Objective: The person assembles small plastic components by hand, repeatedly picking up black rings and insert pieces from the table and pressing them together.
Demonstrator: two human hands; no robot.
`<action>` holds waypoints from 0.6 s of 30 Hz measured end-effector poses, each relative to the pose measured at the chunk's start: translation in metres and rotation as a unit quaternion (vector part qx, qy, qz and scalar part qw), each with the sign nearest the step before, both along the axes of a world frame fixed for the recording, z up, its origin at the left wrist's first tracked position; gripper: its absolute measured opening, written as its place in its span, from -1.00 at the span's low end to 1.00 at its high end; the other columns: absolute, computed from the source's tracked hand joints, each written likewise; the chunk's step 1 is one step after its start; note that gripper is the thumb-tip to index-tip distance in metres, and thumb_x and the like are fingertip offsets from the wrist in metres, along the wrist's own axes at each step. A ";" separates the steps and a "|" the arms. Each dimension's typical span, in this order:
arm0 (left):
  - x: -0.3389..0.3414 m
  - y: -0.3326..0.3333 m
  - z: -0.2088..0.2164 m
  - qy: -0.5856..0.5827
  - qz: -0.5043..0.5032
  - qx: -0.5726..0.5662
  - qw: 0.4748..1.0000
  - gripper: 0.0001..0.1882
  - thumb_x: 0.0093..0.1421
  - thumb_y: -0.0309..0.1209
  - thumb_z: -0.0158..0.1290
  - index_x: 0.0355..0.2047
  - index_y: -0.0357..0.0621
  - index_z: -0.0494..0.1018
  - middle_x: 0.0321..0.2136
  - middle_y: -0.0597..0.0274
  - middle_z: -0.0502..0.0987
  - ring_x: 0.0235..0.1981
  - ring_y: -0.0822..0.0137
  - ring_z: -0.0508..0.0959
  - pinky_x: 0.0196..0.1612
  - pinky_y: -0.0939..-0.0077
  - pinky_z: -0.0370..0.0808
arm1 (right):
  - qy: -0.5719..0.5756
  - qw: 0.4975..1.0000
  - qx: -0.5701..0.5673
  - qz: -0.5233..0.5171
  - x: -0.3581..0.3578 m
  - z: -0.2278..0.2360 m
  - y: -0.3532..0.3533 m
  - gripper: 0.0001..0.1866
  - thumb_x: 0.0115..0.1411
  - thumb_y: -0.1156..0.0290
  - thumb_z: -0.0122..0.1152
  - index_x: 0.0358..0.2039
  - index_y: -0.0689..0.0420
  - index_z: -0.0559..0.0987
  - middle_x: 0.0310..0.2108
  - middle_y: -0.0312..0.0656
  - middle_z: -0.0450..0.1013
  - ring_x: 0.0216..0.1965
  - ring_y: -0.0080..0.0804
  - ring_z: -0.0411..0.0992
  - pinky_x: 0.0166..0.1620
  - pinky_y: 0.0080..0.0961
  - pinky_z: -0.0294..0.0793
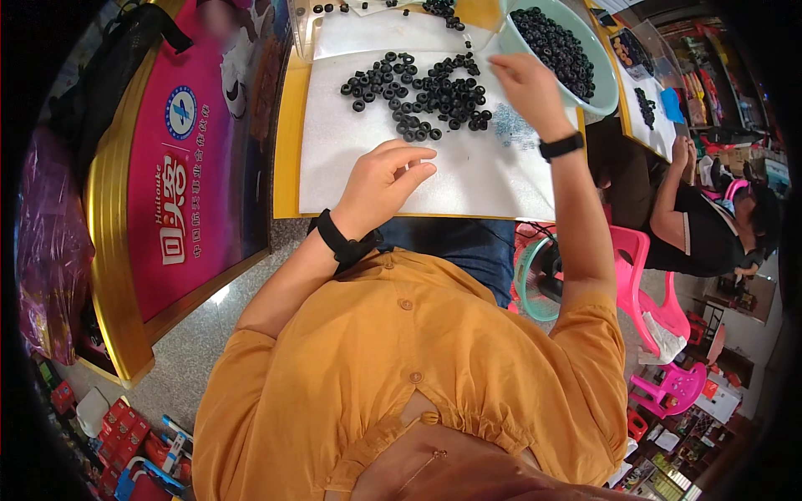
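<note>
Small black rings (451,98) lie in a loose heap on a white foam sheet (351,171) in front of me. My left hand (386,182) hovers at the near side of the heap, thumb and forefinger apart, and I see nothing in it. To the right of the heap is my right hand (530,90), beside the rim of a pale green basin (608,93). Its fingers point left and are smeared, so what they hold, if anything, is unclear. The basin is filled with many more black rings (558,48).
A clear plastic tray (303,33) stands at the far left of the sheet, with scattered black rings beyond. Bluish marks (514,127) show on the sheet. At right, another person (697,213) sits at a table; a pink chair (635,267) stands near me.
</note>
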State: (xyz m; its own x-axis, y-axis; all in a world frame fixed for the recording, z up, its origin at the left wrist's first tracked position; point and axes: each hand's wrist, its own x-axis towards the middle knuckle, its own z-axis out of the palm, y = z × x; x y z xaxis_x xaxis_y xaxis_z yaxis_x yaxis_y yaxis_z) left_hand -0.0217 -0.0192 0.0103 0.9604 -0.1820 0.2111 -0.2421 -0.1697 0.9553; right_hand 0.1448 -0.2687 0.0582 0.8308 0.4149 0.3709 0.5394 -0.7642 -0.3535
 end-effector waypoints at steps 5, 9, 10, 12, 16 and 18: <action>0.002 0.001 -0.001 0.005 0.004 0.004 1.000 -0.80 0.22 -0.42 0.19 -0.16 -0.20 0.61 -0.45 0.27 0.53 -0.49 0.48 0.43 -0.40 0.61 0.38 | 0.008 0.993 -0.112 0.022 0.025 -0.031 0.028 -0.75 0.23 0.40 0.17 -0.08 -0.03 0.63 -0.24 -0.16 0.51 -0.16 -0.14 0.50 -0.12 -0.31 0.49; 0.005 0.004 -0.001 0.014 0.010 0.002 1.000 -0.80 0.22 -0.40 0.17 -0.18 -0.21 0.61 -0.43 0.23 0.54 -0.49 0.43 0.46 -0.39 0.57 0.41 | 0.033 0.988 -0.146 0.035 0.039 -0.039 0.027 -0.73 0.23 0.42 0.14 -0.05 -0.03 0.60 -0.21 -0.17 0.48 -0.13 -0.12 0.47 -0.10 -0.26 0.49; 0.006 0.004 -0.001 0.019 0.010 0.004 1.000 -0.79 0.23 -0.37 0.15 -0.19 -0.21 0.60 -0.41 0.19 0.55 -0.49 0.38 0.50 -0.39 0.54 0.45 | 0.033 0.988 -0.147 0.035 0.042 -0.040 0.024 -0.73 0.23 0.42 0.14 -0.05 -0.03 0.60 -0.21 -0.17 0.48 -0.13 -0.12 0.47 -0.10 -0.26 0.49; 0.007 0.005 -0.004 0.019 0.018 -0.017 1.000 -0.80 0.25 -0.39 0.15 -0.17 -0.19 0.61 -0.42 0.26 0.54 -0.50 0.46 0.44 -0.41 0.59 0.40 | -0.009 0.990 -0.124 0.060 0.044 -0.043 0.019 -0.76 0.21 0.39 0.22 -0.10 0.06 0.61 -0.26 -0.19 0.48 -0.25 -0.24 0.49 -0.18 -0.37 0.49; 0.007 0.009 -0.005 0.117 0.027 -0.142 0.983 -0.76 0.32 -0.37 0.10 -0.08 -0.20 0.59 -0.40 0.39 0.52 -0.56 0.58 0.36 -0.50 0.67 0.32 | 0.154 0.982 0.083 0.066 -0.027 0.003 0.047 -0.74 0.11 0.29 0.39 -0.21 0.11 0.64 -0.35 -0.21 0.48 -0.38 -0.40 0.47 -0.32 -0.50 0.46; 0.008 0.009 0.003 0.184 -0.003 -0.221 0.958 -0.74 0.33 -0.36 0.08 -0.05 -0.22 0.57 -0.41 0.38 0.51 -0.59 0.59 0.34 -0.53 0.69 0.30 | 0.201 0.960 0.159 0.115 -0.070 0.008 0.055 -0.72 0.05 0.32 0.46 -0.24 0.13 0.63 -0.39 -0.27 0.46 -0.42 -0.52 0.41 -0.39 -0.61 0.41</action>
